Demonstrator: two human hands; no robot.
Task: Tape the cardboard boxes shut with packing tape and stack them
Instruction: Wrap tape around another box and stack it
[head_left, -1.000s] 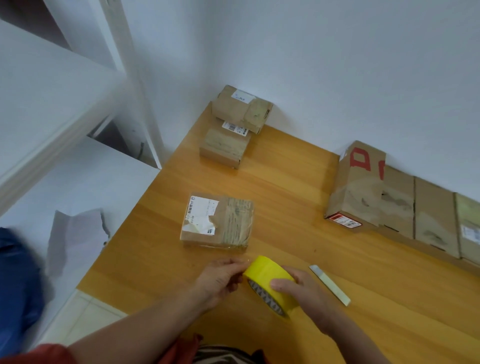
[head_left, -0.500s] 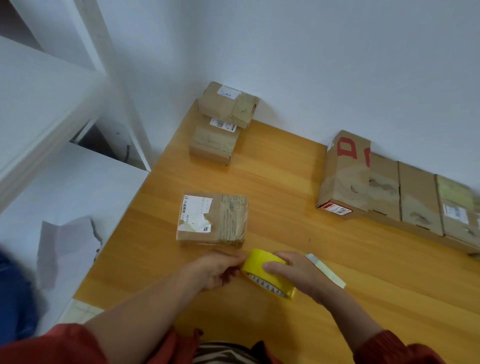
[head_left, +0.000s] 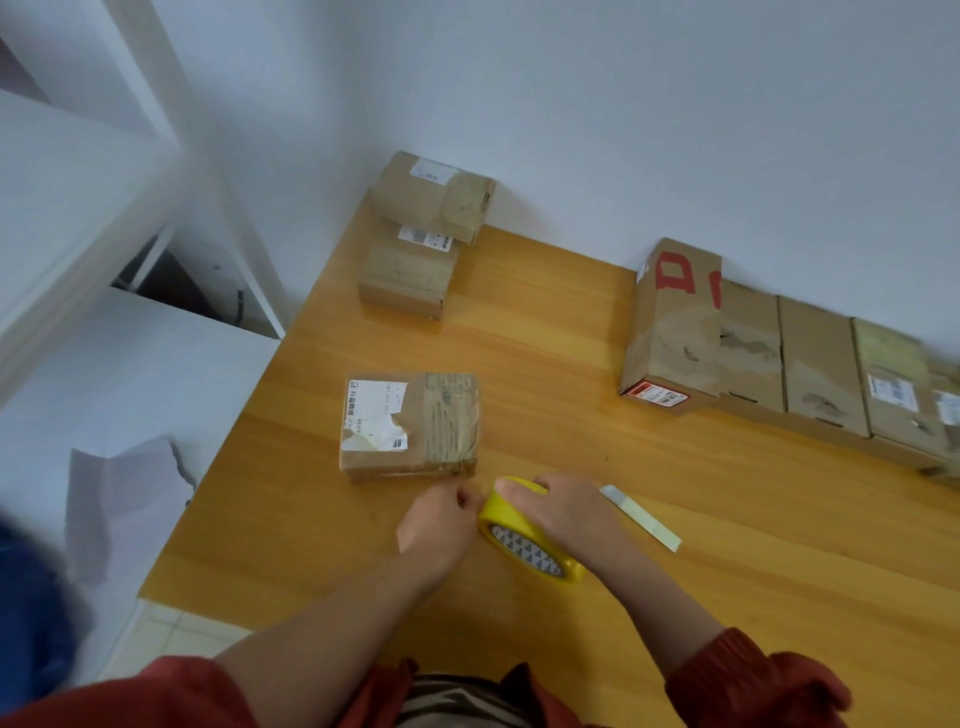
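"What was the person wearing?"

"A red top. The red left sleeve (head_left: 171, 696) looked smooth, and the fuzzy red knit right sleeve (head_left: 753, 680) was bunched thick above a bare forearm."

"Anything under it?"

"A grey-and-dark striped fabric panel (head_left: 457, 701) showed at the chest. The left hand (head_left: 436, 525) and right hand (head_left: 561, 512) were bare."

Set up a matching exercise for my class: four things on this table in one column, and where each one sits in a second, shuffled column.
Things:
1. yellow tape roll
2. torn-label box
3. red-marked box
4. pale strip

Places:
A. against the wall
B. flat on the table, right of the right hand
C. held between both hands
D. just beyond the left hand

Pairs: 1-C, 2-D, 3-A, 4-B
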